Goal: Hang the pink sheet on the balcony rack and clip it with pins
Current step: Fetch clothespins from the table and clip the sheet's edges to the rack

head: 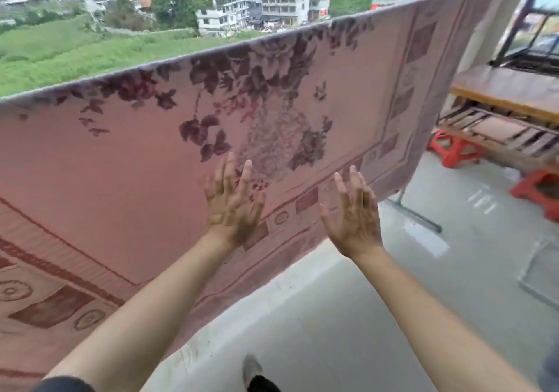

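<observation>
The pink sheet (pixel 121 179), printed with dark flowers and a patterned border, hangs spread over the top bar of the balcony rack, and only the rack's metal foot (pixel 414 214) shows at the lower right. My left hand (pixel 231 204) has straight, spread fingers and lies against the sheet near its lower border. My right hand (pixel 354 216) is also spread flat, at the sheet's bottom edge. Neither hand holds anything. No pins are in view.
A low concrete ledge (pixel 257 301) runs under the sheet. To the right stand red plastic stools (pixel 453 152), stacked wooden boards (pixel 508 89) and a dark metal frame (pixel 532 40). A flat grey panel (pixel 541 273) lies on the floor. My shoe (pixel 251 367) is below.
</observation>
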